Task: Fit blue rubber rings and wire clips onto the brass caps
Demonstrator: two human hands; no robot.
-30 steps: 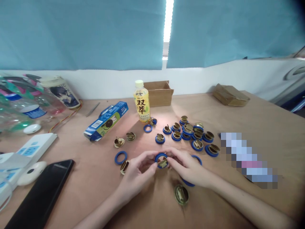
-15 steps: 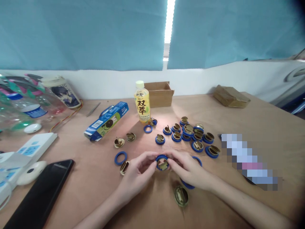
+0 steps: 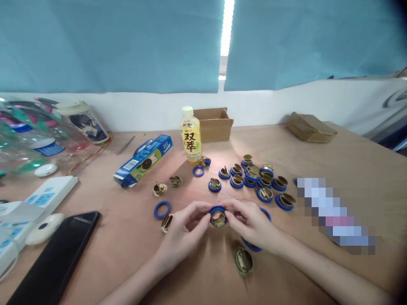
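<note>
While both hands [image 3: 219, 228] pinch the ringed brass piece [image 3: 218, 217], bare table [image 3: 197, 275] lies below.

We're at a small assembly workplace, a plain hand-work station. The bare wooden table [image 3: 333, 156] carries batches of brass parts in blue rings [image 3: 254, 178], with loose rings [image 3: 162, 209] and bare brass parts [image 3: 159, 189] alongside. A cardboard box [image 3: 213, 123] sits against the white wall. Personal bits too: a drink bottle [image 3: 190, 135], a phone [image 3: 54, 262], a power strip [image 3: 38, 199]. Blue blinds [image 3: 111, 42] hang behind.
</note>
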